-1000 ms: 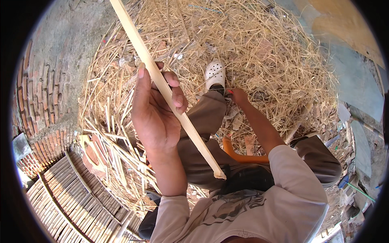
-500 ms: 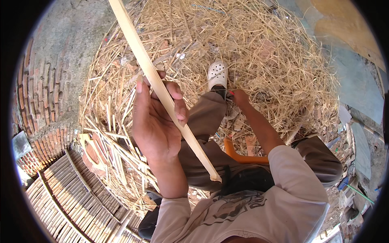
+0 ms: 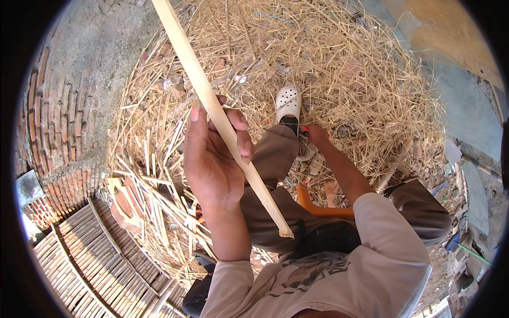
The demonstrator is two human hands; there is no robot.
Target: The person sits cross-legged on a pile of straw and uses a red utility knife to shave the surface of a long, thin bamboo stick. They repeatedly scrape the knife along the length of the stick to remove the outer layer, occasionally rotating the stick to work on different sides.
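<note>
My left hand (image 3: 217, 159) is closed round a long, pale bamboo strip (image 3: 196, 74), its thumb on one side and fingers on the other. The strip slants from beyond the upper edge down to a ragged end above my lap. Further out, beside my trouser leg and below the shoe, my right hand (image 3: 318, 136) is closed on a red-handled tool (image 3: 304, 128). Only a bit of red and a dark part show, so its working end cannot be made out. The strip and the right hand are apart.
Straw-like shavings (image 3: 350, 69) cover the ground around my white clog (image 3: 288, 102). Cut strips (image 3: 159, 206) lie in a heap at left, near a slatted bamboo panel (image 3: 101, 259) and a brick wall (image 3: 58, 122). An orange curved piece (image 3: 318, 209) is by my lap.
My left hand and the bamboo strip have shifted slightly right. My right hand has moved a little down, and the thin line seen beside it before no longer shows.
</note>
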